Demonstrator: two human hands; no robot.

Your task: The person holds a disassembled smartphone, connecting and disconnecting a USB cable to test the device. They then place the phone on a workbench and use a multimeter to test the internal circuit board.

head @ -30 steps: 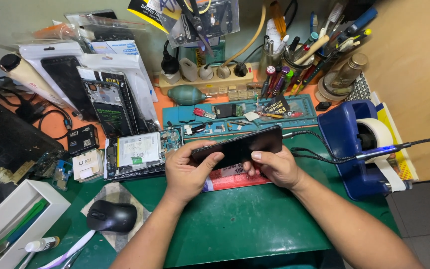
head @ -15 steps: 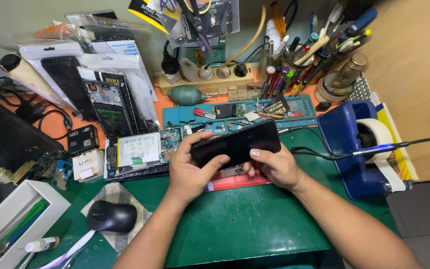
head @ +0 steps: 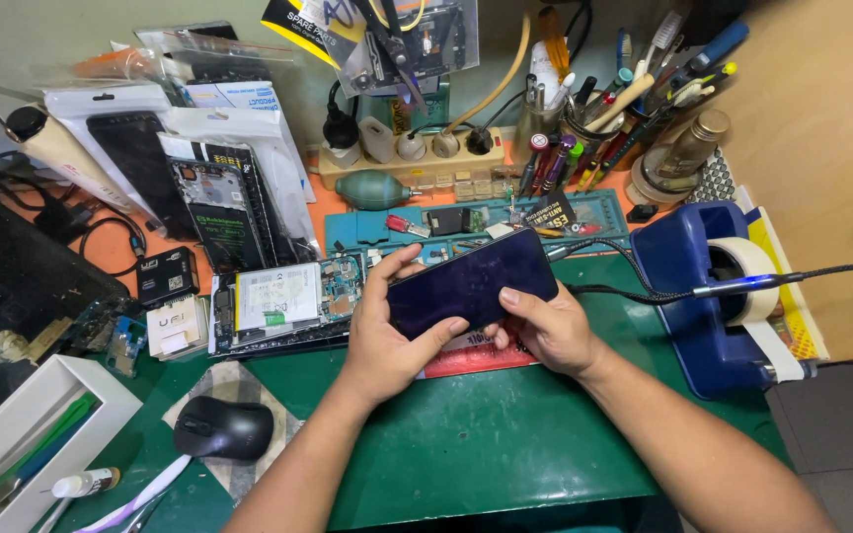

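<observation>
Both my hands hold a dark smartphone (head: pixel 471 284) with a blank glossy screen above the green cutting mat (head: pixel 505 444). My left hand (head: pixel 387 336) grips its left end, thumb across the lower edge and fingers behind. My right hand (head: pixel 545 331) grips the right end from below, thumb on the screen's lower right corner. The phone is tilted, its right end higher. A red flat card (head: pixel 476 357) lies on the mat beneath the hands. A black braided cable (head: pixel 624 286) runs from the phone's right end off to the right.
An opened phone with exposed battery (head: pixel 278 301) lies left of my hands. A black mouse (head: pixel 222 429) sits at lower left near a white tray (head: pixel 12 444). A blue tape dispenser (head: pixel 708 296) stands right. Tool cups (head: pixel 604 118), a power strip (head: pixel 417 153) and packaged parts (head: pixel 199 168) crowd the back.
The phone has tipped up so its screen faces me more fully. My left thumb now lies along its lower edge; both hands stayed in roughly the same place.
</observation>
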